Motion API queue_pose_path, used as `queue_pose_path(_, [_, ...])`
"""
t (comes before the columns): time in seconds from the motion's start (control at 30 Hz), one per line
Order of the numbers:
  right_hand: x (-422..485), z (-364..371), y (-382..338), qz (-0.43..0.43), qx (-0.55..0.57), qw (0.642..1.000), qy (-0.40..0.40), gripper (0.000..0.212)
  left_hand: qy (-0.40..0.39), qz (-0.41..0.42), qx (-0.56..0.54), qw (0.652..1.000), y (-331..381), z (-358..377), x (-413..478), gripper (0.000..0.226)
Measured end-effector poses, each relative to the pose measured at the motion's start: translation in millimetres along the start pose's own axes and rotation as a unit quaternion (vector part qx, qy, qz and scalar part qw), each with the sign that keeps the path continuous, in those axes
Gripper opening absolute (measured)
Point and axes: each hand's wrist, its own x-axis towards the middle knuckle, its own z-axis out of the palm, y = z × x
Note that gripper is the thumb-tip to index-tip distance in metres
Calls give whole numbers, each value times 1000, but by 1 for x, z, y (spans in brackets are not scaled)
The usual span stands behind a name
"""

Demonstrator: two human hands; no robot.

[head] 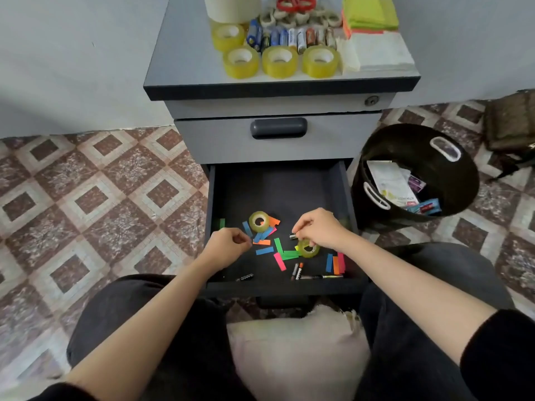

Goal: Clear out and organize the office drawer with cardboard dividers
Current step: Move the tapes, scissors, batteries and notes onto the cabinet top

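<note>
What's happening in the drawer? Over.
Right hand pinches battery. Left hand curled, grip unclear. Drawer holds strips, tape, batteries.

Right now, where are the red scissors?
In the head view, the red scissors lie at the far edge of the cabinet top, between the big white tape roll on the left and the green sticky notes on the right.

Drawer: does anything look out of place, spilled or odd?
Yes. Coloured strips lie scattered at all angles over the drawer floor, mixed with two tape rolls and loose batteries, whereas the cabinet top holds tape and batteries in neat rows. The right hand pinches one battery. Nothing looks damaged.
</note>
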Motion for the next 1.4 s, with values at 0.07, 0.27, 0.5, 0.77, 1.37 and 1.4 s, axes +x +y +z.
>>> queue_pose_path(0.07, [9, 2, 11, 18, -27, 999, -18, 12, -16, -10, 6, 1000, -1, 6, 9, 11])
queue_pose_path(0.27, [36, 17, 48, 80, -218, 968, -97, 23, -113, -23, 46, 992, -2, 26, 33, 19])
queue_pose_path(0.5, [31, 22, 65, 173, -326, 908, -198, 29, -137, -45, 39, 989, -14, 25, 51, 15])
queue_pose_path(0.77, [34, 23, 64, 182, -350, 889, -233, 13, -99, -29, -6, 995, -13, 10, 56, 34])
queue_pose_path(1.37, [42, 22, 52, 187, -319, 881, -296, 28, 86, -43, -100, 990, -21, -14, 73, 30])
queue_pose_path(1.4, [44, 23, 53, 182, -311, 887, -290, 30, 87, -39, -82, 992, -21, -13, 73, 29])
